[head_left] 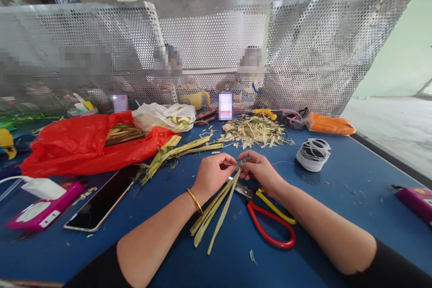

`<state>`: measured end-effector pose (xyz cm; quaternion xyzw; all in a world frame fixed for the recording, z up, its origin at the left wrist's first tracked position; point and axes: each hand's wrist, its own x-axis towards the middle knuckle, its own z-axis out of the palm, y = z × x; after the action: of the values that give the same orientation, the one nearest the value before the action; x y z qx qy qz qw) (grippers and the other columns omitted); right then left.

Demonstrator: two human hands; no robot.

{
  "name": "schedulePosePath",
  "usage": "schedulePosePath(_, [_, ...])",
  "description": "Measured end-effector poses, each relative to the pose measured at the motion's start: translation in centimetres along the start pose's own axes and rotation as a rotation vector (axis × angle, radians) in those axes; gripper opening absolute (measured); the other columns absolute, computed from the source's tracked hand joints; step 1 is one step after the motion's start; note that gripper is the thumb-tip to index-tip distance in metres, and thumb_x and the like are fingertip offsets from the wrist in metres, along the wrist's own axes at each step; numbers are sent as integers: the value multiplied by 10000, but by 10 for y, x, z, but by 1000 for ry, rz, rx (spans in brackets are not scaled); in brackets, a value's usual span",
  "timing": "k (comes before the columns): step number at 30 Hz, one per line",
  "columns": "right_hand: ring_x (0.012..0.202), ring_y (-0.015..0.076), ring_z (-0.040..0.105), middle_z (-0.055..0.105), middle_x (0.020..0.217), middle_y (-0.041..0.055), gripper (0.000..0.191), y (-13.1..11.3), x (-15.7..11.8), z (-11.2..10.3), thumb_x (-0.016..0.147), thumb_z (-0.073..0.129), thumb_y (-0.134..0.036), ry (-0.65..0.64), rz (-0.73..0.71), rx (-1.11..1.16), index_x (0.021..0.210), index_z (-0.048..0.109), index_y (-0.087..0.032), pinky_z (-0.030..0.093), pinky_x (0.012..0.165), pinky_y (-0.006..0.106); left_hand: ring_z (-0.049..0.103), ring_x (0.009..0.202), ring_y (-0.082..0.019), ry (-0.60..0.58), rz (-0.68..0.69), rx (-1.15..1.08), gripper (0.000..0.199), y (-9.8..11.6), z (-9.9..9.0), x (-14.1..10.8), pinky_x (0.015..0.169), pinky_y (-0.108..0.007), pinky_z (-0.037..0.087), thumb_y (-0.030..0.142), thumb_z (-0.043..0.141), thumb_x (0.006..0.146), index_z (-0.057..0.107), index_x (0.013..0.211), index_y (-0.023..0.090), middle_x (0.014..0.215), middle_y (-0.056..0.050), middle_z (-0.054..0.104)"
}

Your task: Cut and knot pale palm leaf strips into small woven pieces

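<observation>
My left hand, with a gold bangle at the wrist, pinches a thin white thread between thumb and fingers. Close beside it, my right hand is also closed in a pinch at the thread, at the gathered top of some dry plant strips. The strips fan out towards me over the blue table; the exact knot or loop is hidden by my fingers. From my right hand a strand runs to a spool of white thread. Scissors with red and yellow handles lie under my right forearm, their blades partly behind the strips.
A red plastic bag of dry leaves, a black phone and a magenta power strip lie left. Leaf shreds are heaped ahead. A perforated metal screen stands behind, with people beyond it. An orange packet lies right.
</observation>
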<state>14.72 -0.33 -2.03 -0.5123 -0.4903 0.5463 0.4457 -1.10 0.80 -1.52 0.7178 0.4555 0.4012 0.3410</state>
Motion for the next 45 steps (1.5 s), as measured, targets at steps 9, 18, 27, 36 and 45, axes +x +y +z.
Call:
schedulePosePath(9, [509,99,564,602,603,-41,206,10,3,4,723,531,-191,-42,-163,-266,869,678,-195,410,507,210,662,755,-180,74,60,378,148,-3,5,-6,667,-254,410,194,586,774,723,795,247,802,-14,737])
schedulePosePath(18, [659,141,551,649,710,5,219,7,4,-2,684,613,-340,-26,-169,-277,788,694,-165,416,635,261,620,716,-126,124,117,463,119,-1,4,-7,634,-225,356,268,587,815,695,769,253,765,30,716])
schedulePosePath(27, [1068,224,533,644,919,54,163,0,3,-3,714,598,-338,40,-251,-277,633,595,-197,366,901,328,595,638,-115,138,71,392,150,-2,3,-7,605,-227,337,340,602,809,695,742,244,706,30,700])
schedulePosePath(36, [1150,234,463,602,1068,61,145,-6,5,-11,705,606,-318,128,-344,-245,628,567,-203,315,956,351,555,595,-129,41,-85,317,192,-12,-5,4,573,-238,312,297,551,809,632,664,200,632,15,649])
schedulePosePath(45, [669,136,586,648,830,27,233,-14,-8,0,805,589,-404,-260,-161,83,745,503,-196,424,646,283,517,608,-141,21,-142,334,186,-20,-6,8,558,-251,275,258,502,795,558,626,203,637,7,611])
